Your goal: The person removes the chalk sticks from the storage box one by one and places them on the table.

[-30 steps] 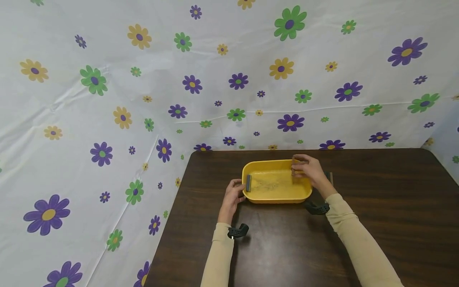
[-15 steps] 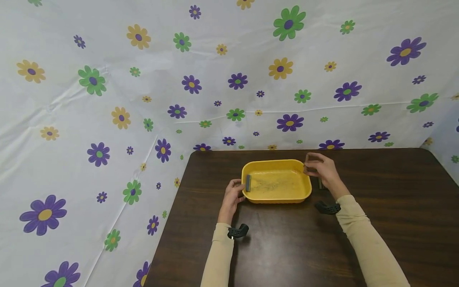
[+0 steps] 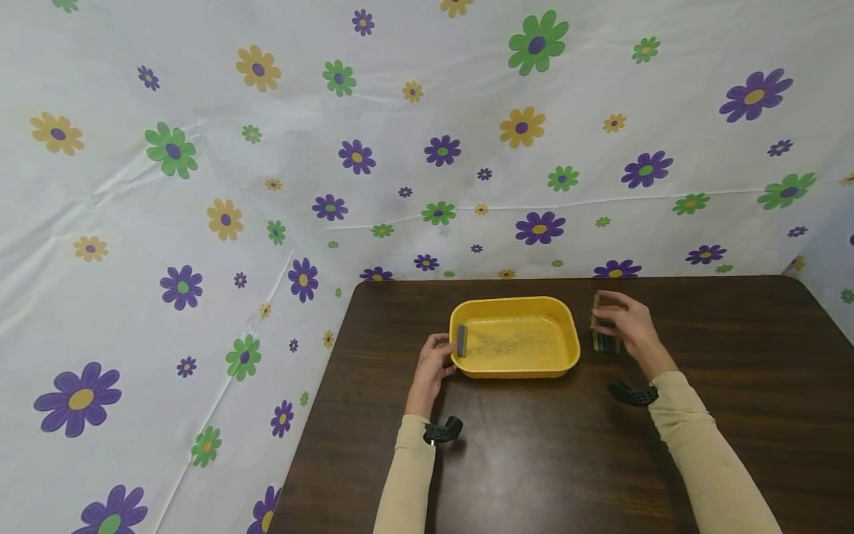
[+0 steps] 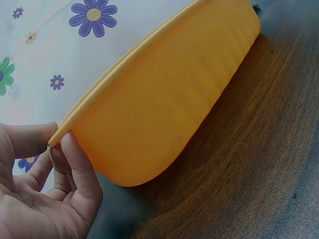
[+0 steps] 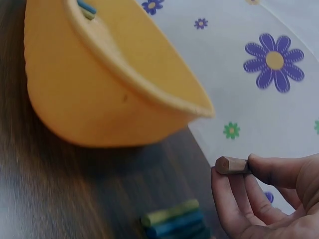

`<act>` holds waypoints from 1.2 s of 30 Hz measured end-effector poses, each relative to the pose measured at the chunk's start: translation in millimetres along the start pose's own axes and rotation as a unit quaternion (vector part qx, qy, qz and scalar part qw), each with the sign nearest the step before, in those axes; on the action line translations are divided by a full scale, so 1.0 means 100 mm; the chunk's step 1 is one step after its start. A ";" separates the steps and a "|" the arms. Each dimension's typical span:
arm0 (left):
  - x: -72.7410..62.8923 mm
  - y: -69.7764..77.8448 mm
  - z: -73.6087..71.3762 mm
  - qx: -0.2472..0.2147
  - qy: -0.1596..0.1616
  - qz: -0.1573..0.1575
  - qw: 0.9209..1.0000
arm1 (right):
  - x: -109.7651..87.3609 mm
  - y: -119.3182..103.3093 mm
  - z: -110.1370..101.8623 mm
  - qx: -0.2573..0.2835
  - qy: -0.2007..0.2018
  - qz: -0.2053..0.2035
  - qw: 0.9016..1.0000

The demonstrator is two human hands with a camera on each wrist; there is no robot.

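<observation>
A yellow plastic tub [image 3: 514, 374] sits on the table. My left hand [image 3: 430, 365] pinches its left rim between thumb and fingers, clearly seen in the left wrist view. Inside, against the tub's left end, lie blue and yellowish chalk sticks [image 5: 86, 10]. To the right of the tub, my right hand [image 3: 630, 326] holds a short brown chalk stick [image 5: 234, 165] between thumb and fingertips. Below that hand, a row of chalk sticks [image 5: 174, 219], yellowish, blue and dark green, lies on the table; the hand partly hides it in the head view.
The dark wood table [image 3: 520, 460] ends at a back edge against a white flowered sheet [image 3: 400, 126], which also hangs along the left side. Black wrist cameras [image 3: 443, 430] are strapped to both wrists.
My right hand has moved right, from over the tub's right end to above the chalk row beside it, still holding the brown chalk stick. The left hand stays on the rim.
</observation>
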State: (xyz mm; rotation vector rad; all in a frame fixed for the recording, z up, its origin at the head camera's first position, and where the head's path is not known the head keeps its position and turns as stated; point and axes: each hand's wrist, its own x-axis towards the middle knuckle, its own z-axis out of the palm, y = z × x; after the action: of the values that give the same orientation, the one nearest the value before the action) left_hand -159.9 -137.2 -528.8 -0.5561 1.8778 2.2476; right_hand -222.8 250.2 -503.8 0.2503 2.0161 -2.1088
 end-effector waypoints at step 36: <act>0.00 -0.03 0.00 -0.001 0.004 -0.001 1.000 | -0.09 0.44 -0.40 -0.312 0.099 -0.074 0.942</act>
State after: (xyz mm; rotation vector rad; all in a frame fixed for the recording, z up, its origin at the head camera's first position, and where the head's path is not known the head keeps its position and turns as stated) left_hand -159.2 -136.3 -531.1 -0.5678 1.8764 2.2498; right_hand -203.6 288.7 -545.5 0.2096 2.7706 -1.4408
